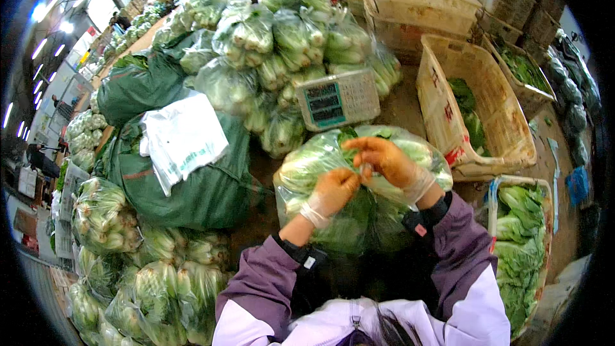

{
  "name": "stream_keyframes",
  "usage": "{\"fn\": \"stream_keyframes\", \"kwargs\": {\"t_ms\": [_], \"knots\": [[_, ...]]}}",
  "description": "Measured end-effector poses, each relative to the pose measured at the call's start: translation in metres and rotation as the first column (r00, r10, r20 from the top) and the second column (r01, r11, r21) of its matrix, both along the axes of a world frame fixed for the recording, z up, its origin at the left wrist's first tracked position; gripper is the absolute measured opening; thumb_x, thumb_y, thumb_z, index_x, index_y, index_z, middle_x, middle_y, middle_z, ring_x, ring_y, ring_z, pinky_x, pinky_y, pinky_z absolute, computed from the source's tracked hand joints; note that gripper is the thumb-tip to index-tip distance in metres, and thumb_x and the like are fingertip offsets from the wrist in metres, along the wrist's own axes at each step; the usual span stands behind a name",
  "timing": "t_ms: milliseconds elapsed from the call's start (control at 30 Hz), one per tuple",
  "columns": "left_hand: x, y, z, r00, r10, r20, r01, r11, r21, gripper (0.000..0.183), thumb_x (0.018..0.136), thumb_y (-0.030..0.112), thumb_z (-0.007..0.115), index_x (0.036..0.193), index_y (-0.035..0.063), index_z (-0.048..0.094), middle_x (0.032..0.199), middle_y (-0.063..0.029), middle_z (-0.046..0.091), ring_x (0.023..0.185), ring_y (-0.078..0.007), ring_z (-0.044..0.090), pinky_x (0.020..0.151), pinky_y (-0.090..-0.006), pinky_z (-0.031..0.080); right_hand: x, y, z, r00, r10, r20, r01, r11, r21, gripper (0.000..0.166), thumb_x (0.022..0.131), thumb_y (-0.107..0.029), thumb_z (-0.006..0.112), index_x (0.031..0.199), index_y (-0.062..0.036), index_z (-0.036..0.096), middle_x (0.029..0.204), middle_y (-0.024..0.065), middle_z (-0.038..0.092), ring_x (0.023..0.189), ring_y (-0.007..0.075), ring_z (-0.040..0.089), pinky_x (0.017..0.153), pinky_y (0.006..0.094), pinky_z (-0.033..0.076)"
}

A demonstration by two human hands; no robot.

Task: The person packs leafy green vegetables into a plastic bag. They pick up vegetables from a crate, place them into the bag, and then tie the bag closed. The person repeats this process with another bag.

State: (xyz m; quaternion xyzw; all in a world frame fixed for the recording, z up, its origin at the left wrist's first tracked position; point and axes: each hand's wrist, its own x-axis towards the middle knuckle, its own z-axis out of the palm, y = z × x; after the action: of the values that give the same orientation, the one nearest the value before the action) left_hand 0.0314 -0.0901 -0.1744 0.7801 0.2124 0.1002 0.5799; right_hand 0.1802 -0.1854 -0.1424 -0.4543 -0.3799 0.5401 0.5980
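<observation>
A clear plastic bag (302, 173) full of leafy green vegetables with pale stems lies before me, below the weighing scale. My left hand (336, 192), in an orange glove, has its fingers closed at the gathered top of this bag. Beside it, my right hand (387, 161), gloved likewise, is over the bag with its fingers bent and its thumb close to my left fingertips. Whether the right fingers pinch the plastic is hidden by blur. The digital weighing scale (338, 99) leans just beyond, its display and keypad facing me.
Bagged vegetables (245, 38) are heaped behind the scale, and more bags (156, 293) stand at lower left. White plastic bags (185, 134) lie on a green sack (192, 197). At right are a stained crate (504, 120) and a crate of loose greens (521, 245).
</observation>
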Motion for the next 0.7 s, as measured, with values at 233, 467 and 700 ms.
{"fn": "stream_keyframes", "kwargs": {"t_ms": [233, 467, 700], "knots": [[-0.005, 0.005, -0.001, 0.998, -0.048, 0.029, 0.056, 0.899, -0.434, 0.028, 0.085, 0.026, 0.049, 0.074, 0.0024, 0.059, 0.061, -0.0003, 0.052, 0.054, -0.0087, 0.047, 0.05, -0.022, 0.037, -0.004, -0.003, -0.001, 0.962, -0.194, -0.194, 0.186, 0.981, -0.058, 0.034, 0.078, -0.008, 0.054, 0.112, -0.0062, 0.052, 0.082, 0.0029, 0.055, 0.072, 0.0111, 0.053, 0.059, 0.0213, 0.043], [-0.009, 0.002, -0.009, 0.996, -0.038, 0.083, 0.074, 0.87, -0.488, 0.027, 0.086, 0.025, 0.047, 0.08, 0.0011, 0.057, 0.067, -0.0007, 0.053, 0.054, -0.01, 0.048, 0.05, -0.0217, 0.038, -0.014, -0.004, -0.022, 0.426, -0.382, 0.82, 0.365, 0.902, 0.231, 0.033, 0.075, 0.0, 0.046, 0.105, -0.0079, 0.059, 0.089, 0.0127, 0.057, 0.083, 0.0237, 0.057, 0.072, 0.0322, 0.046], [-0.008, -0.014, 0.004, 0.999, -0.035, 0.017, 0.038, 0.983, -0.182, 0.028, 0.087, 0.023, 0.047, 0.073, 0.0001, 0.055, 0.068, -0.0034, 0.054, 0.056, -0.0098, 0.049, 0.048, -0.0245, 0.039, -0.023, 0.017, -0.03, 0.119, -0.472, 0.874, 0.492, 0.792, 0.361, 0.013, 0.073, -0.012, 0.054, 0.086, -0.008, 0.058, 0.078, 0.0115, 0.059, 0.077, 0.0331, 0.057, 0.065, 0.0396, 0.046]]}}
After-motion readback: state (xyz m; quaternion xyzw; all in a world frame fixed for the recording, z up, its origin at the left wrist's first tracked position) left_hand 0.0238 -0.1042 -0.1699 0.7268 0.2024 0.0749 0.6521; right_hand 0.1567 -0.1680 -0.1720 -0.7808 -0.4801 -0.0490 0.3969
